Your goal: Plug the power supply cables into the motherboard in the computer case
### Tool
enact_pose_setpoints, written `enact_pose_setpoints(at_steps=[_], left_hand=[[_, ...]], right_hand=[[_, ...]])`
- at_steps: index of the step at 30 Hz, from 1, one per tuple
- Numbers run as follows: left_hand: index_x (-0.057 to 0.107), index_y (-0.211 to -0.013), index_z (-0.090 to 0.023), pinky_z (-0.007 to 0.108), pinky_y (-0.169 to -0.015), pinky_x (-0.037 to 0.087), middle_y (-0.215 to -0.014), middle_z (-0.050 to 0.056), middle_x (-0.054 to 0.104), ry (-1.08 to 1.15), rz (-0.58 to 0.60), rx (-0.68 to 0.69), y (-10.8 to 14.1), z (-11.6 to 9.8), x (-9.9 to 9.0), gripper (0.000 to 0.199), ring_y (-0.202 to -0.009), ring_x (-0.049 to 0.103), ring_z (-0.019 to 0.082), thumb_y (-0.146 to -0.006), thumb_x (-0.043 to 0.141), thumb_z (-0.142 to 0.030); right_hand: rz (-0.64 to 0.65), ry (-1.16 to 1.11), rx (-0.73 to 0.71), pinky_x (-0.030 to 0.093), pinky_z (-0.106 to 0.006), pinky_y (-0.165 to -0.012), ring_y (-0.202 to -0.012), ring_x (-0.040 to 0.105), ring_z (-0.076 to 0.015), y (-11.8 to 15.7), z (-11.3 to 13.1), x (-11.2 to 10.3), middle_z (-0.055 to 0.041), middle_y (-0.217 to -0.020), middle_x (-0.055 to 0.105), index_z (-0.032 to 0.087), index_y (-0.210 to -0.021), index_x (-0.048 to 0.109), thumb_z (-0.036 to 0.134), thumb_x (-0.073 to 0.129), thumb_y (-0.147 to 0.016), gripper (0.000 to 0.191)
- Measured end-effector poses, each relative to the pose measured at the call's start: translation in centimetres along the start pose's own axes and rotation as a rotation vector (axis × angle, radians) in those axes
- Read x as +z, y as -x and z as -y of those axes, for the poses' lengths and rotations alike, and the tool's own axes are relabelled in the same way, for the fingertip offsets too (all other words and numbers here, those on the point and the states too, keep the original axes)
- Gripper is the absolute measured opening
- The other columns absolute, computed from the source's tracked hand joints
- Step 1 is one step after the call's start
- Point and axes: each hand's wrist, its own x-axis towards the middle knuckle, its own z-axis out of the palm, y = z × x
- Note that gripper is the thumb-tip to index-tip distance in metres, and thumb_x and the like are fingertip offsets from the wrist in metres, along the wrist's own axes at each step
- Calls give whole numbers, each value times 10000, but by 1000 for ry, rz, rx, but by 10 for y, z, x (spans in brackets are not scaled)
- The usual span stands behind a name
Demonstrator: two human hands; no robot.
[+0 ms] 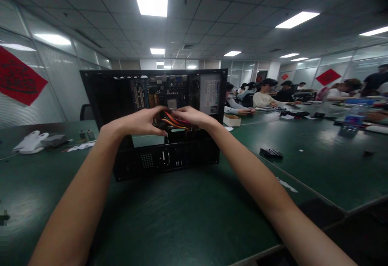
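Cable bundle (176, 123) sits inside open PC case (130, 165) on worktop (169, 217). Left hand (145, 121) spread at its end; right hand (192, 116) over it, can't tell if pinching. Probably light, floppy; best gripped whole.

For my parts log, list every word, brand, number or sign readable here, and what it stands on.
No text can be read.
Label on the metal box in the computer case: print too small.
Large red sign, picture's left: dark marks, too blurred.
Right-hand red sign: too blurred.
Small red sign, far back: too small.
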Motion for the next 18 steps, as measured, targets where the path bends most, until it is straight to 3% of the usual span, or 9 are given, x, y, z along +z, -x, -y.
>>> enact_pose_setpoints(at_steps=[4,7,12,15,18], left_hand=[[596,-1347,-165,293,-801,542,-1114,95,748,21,-130,89,-3,-11,-1,604,-935,711,220,-811,691,-429],[662,-1240,-140,290,-749,544,-1004,87,755,24,-233,153,-3,-16,-3,485,-830,700,195,-826,668,-393],[704,-1221,-150,330,-857,558,-1087,107,757,-54,-333,201,1,-17,-7,444,-947,709,233,-827,673,-351],[680,-1303,-180,339,-922,547,-1172,102,746,-90,-350,203,1,-17,-6,489,-1029,704,245,-822,657,-268],[633,-1379,-204,328,-918,541,-1210,91,739,-99,-345,227,-1,-17,-2,551,-1050,703,240,-829,618,-210]], right_hand=[[77,56,12,398,-198,-519,-569,526,-101,14,11,-8,-16,-715,680,132,-930,734,470,518,-1028,413],[143,136,-10,344,-196,-463,-522,473,-90,19,15,-11,3,-641,608,142,-837,689,543,460,-1035,503],[201,329,-10,395,-210,-494,-568,539,-108,27,29,-10,-20,-705,631,141,-829,688,618,423,-1020,579],[138,374,-135,417,-208,-535,-616,571,-111,35,41,-7,-36,-762,662,132,-817,690,591,462,-1014,549],[111,281,-243,444,-195,-548,-635,587,-103,41,51,-2,-29,-774,671,133,-854,673,490,521,-1015,420]])
